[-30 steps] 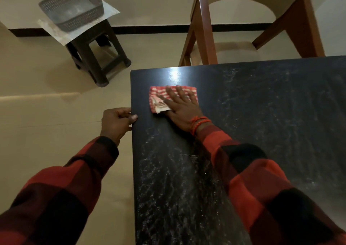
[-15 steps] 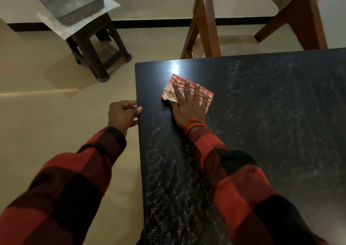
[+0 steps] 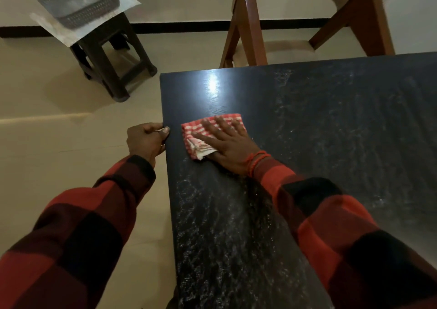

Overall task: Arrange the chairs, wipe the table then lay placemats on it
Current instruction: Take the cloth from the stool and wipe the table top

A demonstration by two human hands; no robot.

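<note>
We see one grey slotted basket [image 3: 75,4] sitting on a pale sheet [image 3: 71,35] atop a dark stool [image 3: 111,60] at the far left; whether it holds anything we cannot tell. Bare beige floor [image 3: 71,167] lies between the stool and the black table [image 3: 331,131]. Our left hand [image 3: 146,141] grasps the table's left edge, fingers curled round it, thumb on top. Our right hand [image 3: 227,145] lies flat with fingers straight, pressing one folded red-and-white checked cloth [image 3: 196,134] onto the tabletop, just beside that edge, near the far-left corner. One wooden chair [image 3: 305,25] stands at the table's far edge.
</note>
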